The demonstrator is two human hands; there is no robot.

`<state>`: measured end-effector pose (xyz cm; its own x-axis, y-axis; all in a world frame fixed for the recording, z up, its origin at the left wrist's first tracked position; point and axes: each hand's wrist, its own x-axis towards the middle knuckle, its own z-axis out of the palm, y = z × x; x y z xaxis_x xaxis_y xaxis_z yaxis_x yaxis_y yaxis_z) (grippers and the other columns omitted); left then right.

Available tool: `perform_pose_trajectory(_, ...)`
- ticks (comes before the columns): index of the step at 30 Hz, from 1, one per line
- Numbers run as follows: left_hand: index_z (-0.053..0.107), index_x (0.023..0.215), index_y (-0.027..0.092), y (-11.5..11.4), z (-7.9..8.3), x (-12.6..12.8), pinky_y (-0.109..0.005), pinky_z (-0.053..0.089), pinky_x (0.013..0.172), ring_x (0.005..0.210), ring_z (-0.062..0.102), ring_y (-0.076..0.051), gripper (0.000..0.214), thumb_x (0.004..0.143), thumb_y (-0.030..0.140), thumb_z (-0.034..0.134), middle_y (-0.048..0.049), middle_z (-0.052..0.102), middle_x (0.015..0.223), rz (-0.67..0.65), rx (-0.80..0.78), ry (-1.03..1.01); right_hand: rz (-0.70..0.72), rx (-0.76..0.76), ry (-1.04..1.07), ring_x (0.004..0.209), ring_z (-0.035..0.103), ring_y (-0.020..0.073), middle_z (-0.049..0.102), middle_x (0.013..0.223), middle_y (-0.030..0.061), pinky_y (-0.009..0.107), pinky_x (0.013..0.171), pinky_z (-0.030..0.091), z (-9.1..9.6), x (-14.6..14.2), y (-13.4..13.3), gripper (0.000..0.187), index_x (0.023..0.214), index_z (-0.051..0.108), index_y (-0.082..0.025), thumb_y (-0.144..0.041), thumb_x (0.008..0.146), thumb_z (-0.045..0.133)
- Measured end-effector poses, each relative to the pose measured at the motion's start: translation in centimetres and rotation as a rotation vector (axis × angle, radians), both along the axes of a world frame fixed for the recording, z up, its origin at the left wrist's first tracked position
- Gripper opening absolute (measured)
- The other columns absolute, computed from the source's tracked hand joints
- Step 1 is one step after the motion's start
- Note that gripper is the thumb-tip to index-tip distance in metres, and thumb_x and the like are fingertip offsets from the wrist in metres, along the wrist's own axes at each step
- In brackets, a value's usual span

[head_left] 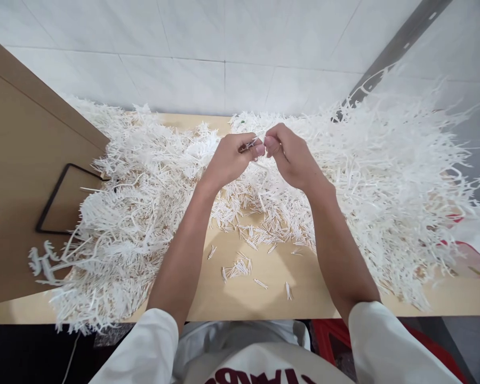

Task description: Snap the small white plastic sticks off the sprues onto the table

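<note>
My left hand (pixel 240 152) and my right hand (pixel 287 151) meet above the middle of the table, their fingertips almost touching. Between the left thumb and forefinger shows a thin white branched plastic piece (pixel 249 144). My right hand is closed in a pinch; what sits between its fingertips is too small to make out. Below both hands spreads a heap of short thin white sticks (pixel 292 218). Nearer me, a small cluster of these sticks (pixel 239 268) and a few single ones lie on the wooden tabletop (pixel 264 304).
A large pile of branched white plastic strands (pixel 128 213) covers the left side, reaching the front edge. An even taller pile (pixel 392 186) fills the right. A brown panel (pixel 28 160) with a black metal frame (pixel 52 205) stands at left. Behind is a tiled wall (pixel 192 80).
</note>
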<state>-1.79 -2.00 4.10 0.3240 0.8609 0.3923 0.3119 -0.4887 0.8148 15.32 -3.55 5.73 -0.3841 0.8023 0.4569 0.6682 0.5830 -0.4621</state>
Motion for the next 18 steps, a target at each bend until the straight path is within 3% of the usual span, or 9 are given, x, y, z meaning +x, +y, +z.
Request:
perform_pose_trajectory(6, 0.058, 0.068, 0.019, -0.1, -0.8, 1.3, -0.027, 0.038, 0.062, 0.064, 0.052, -0.011, 0.02, 0.087, 0.021, 0.051, 0.0005, 0.061, 0.068, 0.283, 0.184, 0.111, 0.001, -0.098, -0.112, 0.054, 0.033, 0.0091, 0.04, 0.06, -0.0039, 0.028, 0.056, 0.026, 0.9, 0.0, -0.4, 0.023, 0.074, 0.04, -0.022, -0.03, 0.095, 0.038)
perform_pose_trajectory(10, 0.061, 0.08, 0.021, -0.5, -0.6, 2.0, -0.026, 0.041, 0.068, 0.076, 0.058, -0.011, 0.023, 0.093, 0.02, 0.042, -0.0009, 0.066, 0.082, 0.255, 0.358, 0.12, 0.006, -0.06, -0.05, 0.053, 0.03, 0.0081, 0.037, 0.058, -0.0045, 0.027, 0.055, 0.024, 2.0, 0.3, -1.0, 0.022, 0.068, 0.039, -0.021, -0.021, 0.089, 0.047)
perform_pose_trajectory(12, 0.062, 0.083, 0.022, -0.1, -1.2, 1.5, -0.025, 0.043, 0.068, 0.078, 0.06, -0.012, 0.023, 0.094, 0.022, 0.041, -0.0012, 0.066, 0.084, 0.239, 0.389, 0.107, 0.098, -0.064, 0.059, 0.053, 0.031, 0.0083, 0.038, 0.057, -0.0043, 0.027, 0.053, 0.026, 2.8, 0.3, -2.1, 0.023, 0.066, 0.041, -0.021, -0.022, 0.088, 0.047)
perform_pose_trajectory(14, 0.061, 0.081, 0.021, 0.9, -2.3, 0.3, -0.025, 0.043, 0.067, 0.075, 0.06, -0.012, 0.022, 0.093, 0.025, 0.044, -0.0016, 0.066, 0.081, 0.304, 0.358, 0.076, 0.277, -0.087, 0.235, 0.05, 0.034, 0.0086, 0.04, 0.057, -0.0042, 0.027, 0.05, 0.028, 3.7, 0.1, -3.9, 0.024, 0.066, 0.043, -0.022, -0.027, 0.089, 0.046)
perform_pose_trajectory(16, 0.058, 0.07, 0.019, 2.1, -3.5, -1.1, -0.024, 0.042, 0.059, 0.062, 0.056, -0.01, 0.025, 0.091, 0.029, 0.049, 0.0001, 0.061, 0.064, 0.37, 0.246, 0.028, 0.429, -0.071, 0.405, 0.05, 0.039, 0.0095, 0.046, 0.06, -0.0035, 0.028, 0.049, 0.032, 4.7, -0.3, -5.5, 0.023, 0.068, 0.046, -0.023, -0.031, 0.089, 0.048)
perform_pose_trajectory(18, 0.056, 0.072, 0.019, 2.9, -4.3, -2.0, -0.022, 0.04, 0.049, 0.05, 0.052, -0.008, 0.024, 0.091, 0.033, 0.051, 0.002, 0.056, 0.058, 0.387, 0.051, -0.09, 0.298, -0.007, 0.353, 0.056, 0.048, 0.012, 0.054, 0.064, -0.002, 0.03, 0.054, 0.039, 5.2, -0.5, -6.1, 0.017, 0.072, 0.053, -0.024, -0.029, 0.088, 0.052)
